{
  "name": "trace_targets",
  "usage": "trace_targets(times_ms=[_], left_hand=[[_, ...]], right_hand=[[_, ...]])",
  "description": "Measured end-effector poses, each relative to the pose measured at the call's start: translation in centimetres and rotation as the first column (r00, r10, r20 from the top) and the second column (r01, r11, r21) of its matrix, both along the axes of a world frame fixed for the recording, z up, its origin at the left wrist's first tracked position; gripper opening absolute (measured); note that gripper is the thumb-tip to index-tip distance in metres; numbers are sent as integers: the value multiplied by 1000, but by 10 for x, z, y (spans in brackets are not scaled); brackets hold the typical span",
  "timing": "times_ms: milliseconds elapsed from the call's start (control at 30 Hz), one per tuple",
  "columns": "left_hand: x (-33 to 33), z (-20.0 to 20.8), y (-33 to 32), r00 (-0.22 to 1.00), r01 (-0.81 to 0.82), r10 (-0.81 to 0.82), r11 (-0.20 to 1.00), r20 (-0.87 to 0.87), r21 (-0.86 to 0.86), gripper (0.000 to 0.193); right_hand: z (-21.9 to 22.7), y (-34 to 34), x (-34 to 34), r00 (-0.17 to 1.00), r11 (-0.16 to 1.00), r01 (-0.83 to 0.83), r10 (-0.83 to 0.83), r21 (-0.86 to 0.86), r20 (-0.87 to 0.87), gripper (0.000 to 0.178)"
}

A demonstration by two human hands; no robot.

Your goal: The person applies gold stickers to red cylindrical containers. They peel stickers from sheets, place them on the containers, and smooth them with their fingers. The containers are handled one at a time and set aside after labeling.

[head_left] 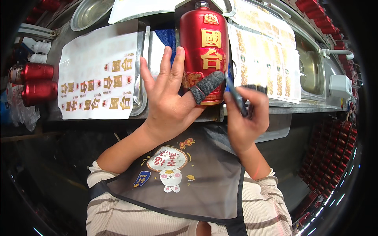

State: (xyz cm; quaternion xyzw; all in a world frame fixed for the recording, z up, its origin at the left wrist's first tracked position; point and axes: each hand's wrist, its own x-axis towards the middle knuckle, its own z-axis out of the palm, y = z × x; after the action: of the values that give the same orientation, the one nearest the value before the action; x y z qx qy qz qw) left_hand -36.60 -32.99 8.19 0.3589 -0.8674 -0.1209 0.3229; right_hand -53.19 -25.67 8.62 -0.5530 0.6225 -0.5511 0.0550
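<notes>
A glossy red bottle (189, 47) with raised gold characters and a gold emblem lies with its neck pointing away from me. My left hand (169, 88) rests at its lower left side, fingers spread and stretched out. A grey knitted finger cover (207, 85) sits on its thumb, which lies across the lower part of the bottle. In my right hand (248, 118) is a slim dark tool (237, 99), gripped between closed fingers, its tip at the bottle's lower right edge. Whether it is a pair of tweezers or a blade is unclear. Another dark cover wraps a right finger.
Sheets of gold character stickers (96, 74) lie at left, and more gold sticker sheets (267, 67) at right. A metal bowl (91, 13) stands far left, a sink basin (311, 65) far right. Red bottles (39, 92) lie at left; many red items (330, 157) stand lower right.
</notes>
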Motion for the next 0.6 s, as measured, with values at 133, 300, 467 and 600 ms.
trace_targets(times_ms=[133, 300, 467, 600], left_hand=[[11, -10, -5, 1000, 24, -23, 999, -8, 27, 46], [15, -28, -6, 963, 74, -34, 987, -269, 140, 64], [12, -15, -9, 953, 138, -81, 974, -292, 180, 74], [2, -12, -10, 968, 87, -50, 986, -244, 141, 86]], right_hand=[[22, 9, -6, 954, 962, -272, 271, 7, -130, 37], [21, -19, -13, 904, 961, -273, 241, -43, -353, 44], [28, -3, -13, 940, 947, -320, 316, -10, -132, 44], [35, 0, -7, 885, 915, -396, 402, 75, -236, 46]])
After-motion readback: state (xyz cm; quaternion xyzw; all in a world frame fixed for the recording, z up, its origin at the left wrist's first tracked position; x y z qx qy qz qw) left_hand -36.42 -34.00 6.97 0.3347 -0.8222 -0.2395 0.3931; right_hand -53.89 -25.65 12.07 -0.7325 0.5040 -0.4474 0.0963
